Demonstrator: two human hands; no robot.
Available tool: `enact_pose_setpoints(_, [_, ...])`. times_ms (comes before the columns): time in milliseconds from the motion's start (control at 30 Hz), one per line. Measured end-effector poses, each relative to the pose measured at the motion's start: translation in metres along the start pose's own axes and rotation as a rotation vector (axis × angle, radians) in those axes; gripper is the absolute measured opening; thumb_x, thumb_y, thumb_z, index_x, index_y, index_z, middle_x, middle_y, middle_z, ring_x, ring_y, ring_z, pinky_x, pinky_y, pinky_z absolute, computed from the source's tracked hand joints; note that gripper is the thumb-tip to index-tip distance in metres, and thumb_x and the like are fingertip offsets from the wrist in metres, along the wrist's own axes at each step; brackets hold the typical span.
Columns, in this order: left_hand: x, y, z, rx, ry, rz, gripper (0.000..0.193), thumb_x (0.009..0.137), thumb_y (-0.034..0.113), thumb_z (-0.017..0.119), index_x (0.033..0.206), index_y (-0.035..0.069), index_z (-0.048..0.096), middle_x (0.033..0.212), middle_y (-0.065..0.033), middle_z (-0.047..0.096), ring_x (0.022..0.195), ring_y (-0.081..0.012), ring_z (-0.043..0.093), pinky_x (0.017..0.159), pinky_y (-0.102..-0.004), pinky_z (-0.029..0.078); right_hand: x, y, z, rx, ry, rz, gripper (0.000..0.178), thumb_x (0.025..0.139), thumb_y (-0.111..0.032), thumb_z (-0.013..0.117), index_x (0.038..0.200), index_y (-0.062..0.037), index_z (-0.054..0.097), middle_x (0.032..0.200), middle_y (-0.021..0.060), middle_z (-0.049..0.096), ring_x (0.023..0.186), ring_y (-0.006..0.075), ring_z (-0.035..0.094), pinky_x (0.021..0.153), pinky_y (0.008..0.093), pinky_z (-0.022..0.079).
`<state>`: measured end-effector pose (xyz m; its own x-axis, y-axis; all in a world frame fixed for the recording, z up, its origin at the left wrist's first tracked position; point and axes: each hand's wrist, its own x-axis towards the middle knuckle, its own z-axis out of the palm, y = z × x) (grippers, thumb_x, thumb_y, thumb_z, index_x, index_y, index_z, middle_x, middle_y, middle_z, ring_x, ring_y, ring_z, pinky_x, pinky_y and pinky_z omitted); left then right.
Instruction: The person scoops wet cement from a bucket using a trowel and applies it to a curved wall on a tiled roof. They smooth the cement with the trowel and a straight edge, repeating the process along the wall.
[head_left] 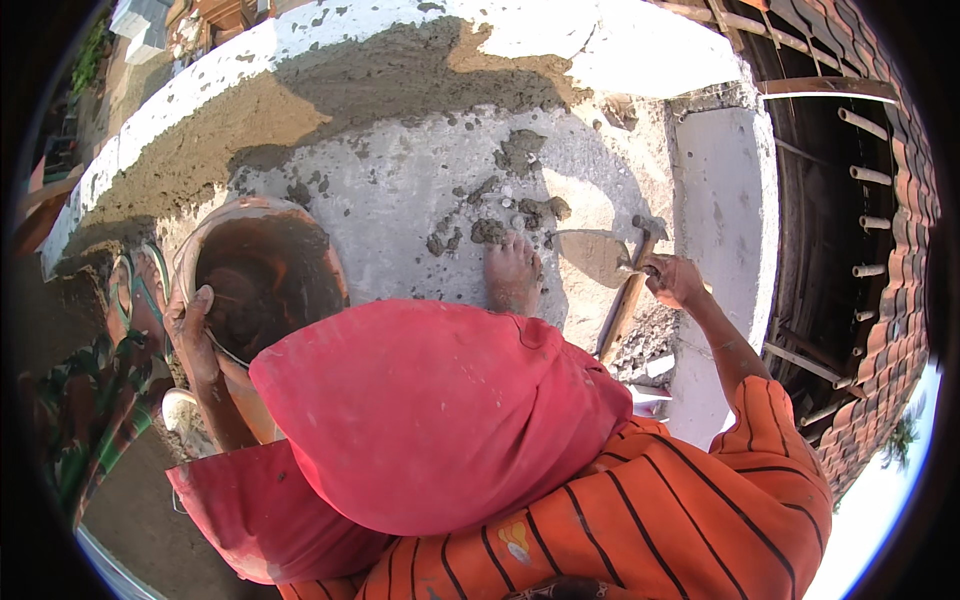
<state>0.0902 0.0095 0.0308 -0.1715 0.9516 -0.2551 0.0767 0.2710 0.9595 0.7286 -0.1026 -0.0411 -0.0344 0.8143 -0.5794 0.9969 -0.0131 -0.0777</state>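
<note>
My left hand (190,325) is closed on the near left rim of a mortar-stained orange bucket (322,262), thumb over the edge. Dark wet residue coats the bucket's inside. In my right hand (677,281) is a trowel (594,254), its pointed metal blade reaching left over the ledge. Just beneath that hand lies a hammer (628,305) with a wooden handle, its head beyond my fingers. Clumps of wet mortar (488,231) dot the pale slab around my bare foot (514,272).
A band of wet mortar (400,75) runs along the far wall edge. Upright at right is a pale concrete block wall (712,210), with roof tiles (905,240) and poles beyond. Another person's camouflage trousers (110,400) and sandalled feet are at left.
</note>
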Motion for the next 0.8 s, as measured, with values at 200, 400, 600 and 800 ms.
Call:
enact_pose_setpoints(200, [0.003,-0.005,-0.003,-0.012,-0.005,0.016,0.036,0.085,0.009,0.053,0.118,-0.007,0.053,0.097,-0.0135,0.065,0.081,-0.0181,0.066,0.072,-0.0292,0.053,0.075,-0.057,-0.03,0.028,-0.005,0.006,0.023,0.083,-0.025,0.052,0.1,-0.0116,0.061,0.087,0.0166,0.066,0.08,0.0369,0.064,0.073,0.0474,0.051])
enact_pose_setpoints(400, [-0.001,-0.003,-0.003,-0.049,0.018,0.034,0.033,0.085,0.007,0.053,0.114,-0.007,0.054,0.094,-0.0141,0.066,0.076,-0.0185,0.067,0.067,-0.0287,0.055,0.14,-0.062,-0.057,0.016,0.133,-0.088,0.023,0.082,-0.024,0.054,0.101,-0.0122,0.059,0.077,0.0173,0.065,0.076,0.0382,0.063,0.071,0.0482,0.051])
enact_pose_setpoints(600, [0.002,-0.002,-0.009,-0.035,-0.024,-0.038,0.048,0.082,0.009,0.055,0.127,-0.008,0.051,0.109,-0.0119,0.063,0.095,-0.0151,0.061,0.087,-0.0262,0.045,0.181,-0.09,-0.095,-0.025,0.128,-0.072,0.03,0.083,-0.024,0.051,0.108,-0.011,0.059,0.093,0.0171,0.067,0.089,0.0349,0.064,0.08,0.0468,0.05])
enact_pose_setpoints(800, [0.006,-0.011,-0.014,-0.008,-0.012,-0.003,0.049,0.082,0.009,0.055,0.127,-0.007,0.051,0.109,-0.0112,0.063,0.094,-0.0138,0.06,0.086,-0.0254,0.045,0.181,-0.087,-0.092,-0.07,0.143,-0.039,0.039,0.082,-0.032,0.057,0.117,-0.0153,0.057,0.091,0.0134,0.068,0.085,0.0312,0.066,0.077,0.0436,0.053])
